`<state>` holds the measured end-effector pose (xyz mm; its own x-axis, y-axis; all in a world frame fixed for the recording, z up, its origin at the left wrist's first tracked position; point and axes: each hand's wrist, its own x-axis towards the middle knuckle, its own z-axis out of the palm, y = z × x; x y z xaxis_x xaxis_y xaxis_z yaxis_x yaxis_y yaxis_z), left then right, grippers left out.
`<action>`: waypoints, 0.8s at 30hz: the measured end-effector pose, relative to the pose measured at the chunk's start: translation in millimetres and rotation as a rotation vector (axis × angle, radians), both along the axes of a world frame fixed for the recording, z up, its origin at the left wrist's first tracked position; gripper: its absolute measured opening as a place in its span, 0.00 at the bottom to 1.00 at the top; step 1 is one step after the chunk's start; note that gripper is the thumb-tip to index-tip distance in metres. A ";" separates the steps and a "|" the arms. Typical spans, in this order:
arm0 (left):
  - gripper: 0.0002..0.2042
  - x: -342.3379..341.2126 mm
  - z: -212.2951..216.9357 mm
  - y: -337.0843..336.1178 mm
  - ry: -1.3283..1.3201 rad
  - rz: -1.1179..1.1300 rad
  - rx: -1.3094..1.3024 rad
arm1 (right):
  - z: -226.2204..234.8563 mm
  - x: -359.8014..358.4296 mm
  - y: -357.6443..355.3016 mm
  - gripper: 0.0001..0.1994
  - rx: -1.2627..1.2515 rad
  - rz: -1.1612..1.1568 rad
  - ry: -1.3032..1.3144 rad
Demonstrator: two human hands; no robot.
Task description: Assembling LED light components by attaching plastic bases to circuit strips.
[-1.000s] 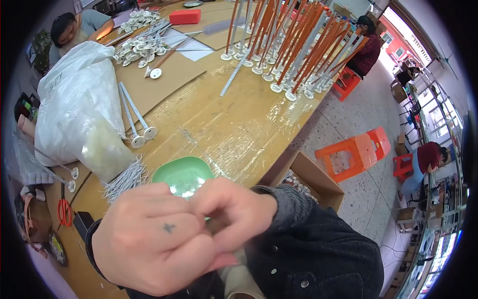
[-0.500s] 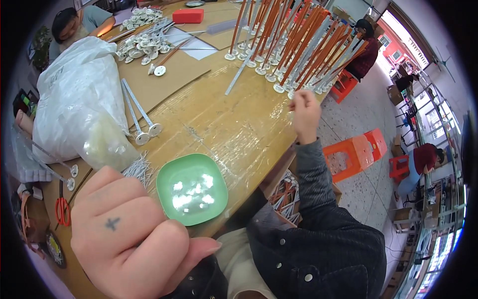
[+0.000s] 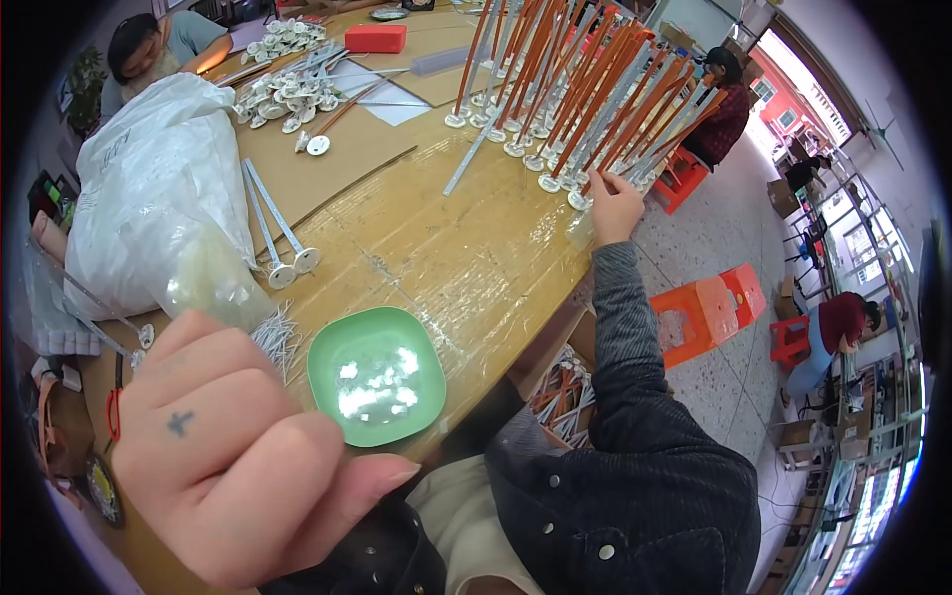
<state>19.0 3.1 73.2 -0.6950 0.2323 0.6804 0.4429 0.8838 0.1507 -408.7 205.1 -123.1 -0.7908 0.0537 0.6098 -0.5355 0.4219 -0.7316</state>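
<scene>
My left hand (image 3: 223,451) is large and close at the lower left, fingers curled into a fist; whatever it may hold is hidden. My right hand (image 3: 617,210) reaches to the table's far right edge, thumb and forefinger pinched at the foot of a crowd of upright orange and grey strips (image 3: 595,94) on round white bases. One white base (image 3: 580,201) sits just beside its fingertips. What the pinch holds, I cannot make out. Beyond my left fist, a green square dish (image 3: 377,428) stands on the table with small shiny clear pieces in it.
A big white plastic bag (image 3: 149,188) bulges at the left, near two grey strips with white bases (image 3: 281,275). Heaped white bases (image 3: 288,99) and a red box (image 3: 375,39) lie farther back. Red scissors (image 3: 113,415) and an orange stool (image 3: 694,322) flank me. Several people sit around.
My right hand has shifted slightly right, its fingertips now higher up against the strips. My left fist has moved a little left and covers more of the scissors.
</scene>
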 end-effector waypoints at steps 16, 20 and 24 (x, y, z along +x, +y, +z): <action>0.28 -63.3 -27.2 -7.2 0.347 0.236 0.327 | 192.0 175.0 -98.1 0.03 -0.752 1.315 -0.388; 0.31 -60.9 -25.8 -0.3 0.546 0.403 0.226 | 211.9 223.1 -120.5 0.04 -0.844 1.341 -0.300; 0.29 -60.3 -30.9 -6.8 0.593 0.457 0.219 | 205.1 238.1 -134.3 0.03 -0.883 1.439 -0.282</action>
<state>-41.3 -3.7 42.3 -0.1951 -0.1724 0.9655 0.1033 0.9753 0.1950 -170.6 70.8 82.0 -0.5697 -0.5255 0.6319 0.0836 -0.8020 -0.5915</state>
